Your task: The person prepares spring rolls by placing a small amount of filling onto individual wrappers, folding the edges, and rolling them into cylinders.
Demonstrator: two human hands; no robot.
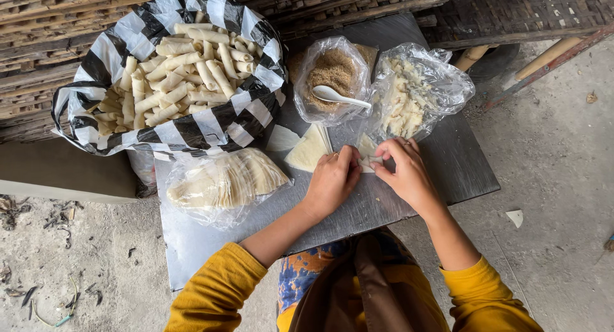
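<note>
My left hand (332, 178) and my right hand (404, 169) meet on a pale wrapper (369, 154) lying on the metal table (211, 249). Both hands pinch and fold its edges, fingertips almost touching. A small stack of triangular wrappers (308, 148) lies just left of my left hand. Behind the hands stand a clear bag of brown crumbly filling (332, 70) with a white spoon (339, 95) in it, and a clear bag of pale chopped filling (409, 99).
A black-and-white striped bag (192, 131) full of finished pale rolls (182, 67) sits at the table's back left. A plastic bag of stacked wrappers (224, 182) lies in front of it. Woven bamboo trays (51, 25) lie behind; concrete floor surrounds the table.
</note>
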